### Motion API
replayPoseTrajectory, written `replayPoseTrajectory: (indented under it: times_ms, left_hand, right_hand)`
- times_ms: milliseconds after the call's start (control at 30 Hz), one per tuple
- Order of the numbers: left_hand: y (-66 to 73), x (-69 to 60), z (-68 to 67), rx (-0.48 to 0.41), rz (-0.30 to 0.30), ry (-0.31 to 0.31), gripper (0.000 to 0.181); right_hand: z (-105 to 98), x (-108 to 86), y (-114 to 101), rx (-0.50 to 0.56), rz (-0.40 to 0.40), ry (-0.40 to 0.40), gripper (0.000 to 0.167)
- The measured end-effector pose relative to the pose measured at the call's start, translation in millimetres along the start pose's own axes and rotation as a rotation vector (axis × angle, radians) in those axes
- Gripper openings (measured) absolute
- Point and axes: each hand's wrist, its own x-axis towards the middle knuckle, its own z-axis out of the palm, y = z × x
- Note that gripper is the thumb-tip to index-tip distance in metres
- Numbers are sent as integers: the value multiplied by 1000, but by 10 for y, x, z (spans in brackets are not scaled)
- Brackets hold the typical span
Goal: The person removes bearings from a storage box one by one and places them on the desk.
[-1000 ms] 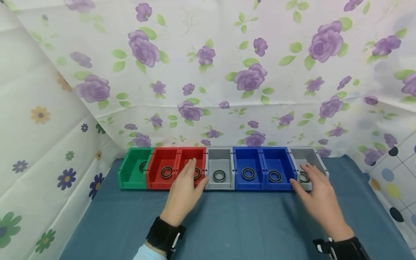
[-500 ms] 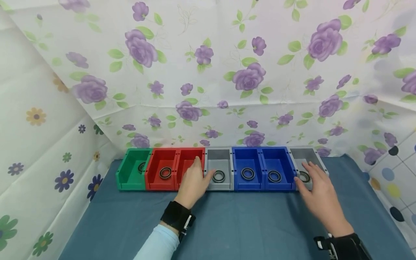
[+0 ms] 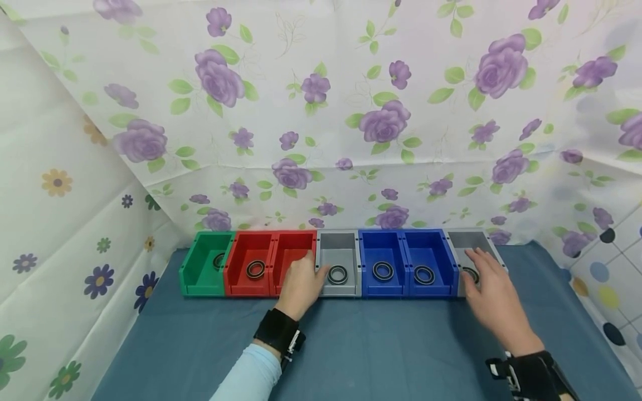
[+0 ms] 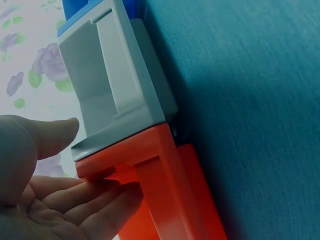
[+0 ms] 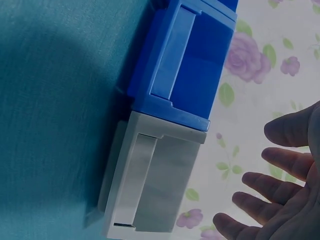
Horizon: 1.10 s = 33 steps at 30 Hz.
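My left hand (image 3: 301, 285) reaches into the right-hand red bin (image 3: 292, 240). In the left wrist view its fingers (image 4: 107, 207) dip past that bin's edge, and the thumb stands apart near the middle grey bin (image 4: 127, 75). Whatever lies under these fingers is hidden. Over the grey bin at the right end (image 3: 471, 239) hovers my right hand (image 3: 494, 303), fingers spread and holding nothing. Part of a black-and-silver ring, like a ball bearing (image 3: 475, 273), shows beside its thumb. Similar bearings lie in the left red bin (image 3: 256, 278) and the middle grey bin (image 3: 337, 283).
The bins stand side by side in one row on a blue-green cloth (image 3: 371, 345). A green bin (image 3: 200, 267) is at the left end, and two blue bins (image 3: 381, 242) sit right of centre, each with a bearing. Flowered sheeting (image 3: 346, 111) hangs behind.
My left hand has shifted right and its fingers have lowered into the right-hand red bin, covering the bearing seen there earlier. The right hand has moved only slightly right.
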Motion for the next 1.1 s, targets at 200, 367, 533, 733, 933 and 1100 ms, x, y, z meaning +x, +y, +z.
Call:
replayPoseTrajectory:
  times_ms: [200,367,533,733,933,1100]
  left_hand:
    - [-7,4,-2,-5,0,6,57]
    - [-7,-34,-26,-37,-17,-9,43]
    - [-14,-70,-51,-91,-47,-30,25]
    - [-51,-74,-42,-131,-33,-52,21]
    - [-90,-61,-38,-142,-23,-51,19]
    - [-113,-42,-43,-132,-7,-32,18]
  right_hand:
    - [-12,65,32,2,7,-30,52]
    - [-24,139,71,5,14,-87,54]
    - [-14,204,137,-11,28,-160,62]
    - [17,244,217,-34,38,-230,74]
    - [50,340,271,-35,50,-325,70]
    - [70,487,309,-4,67,-411,62]
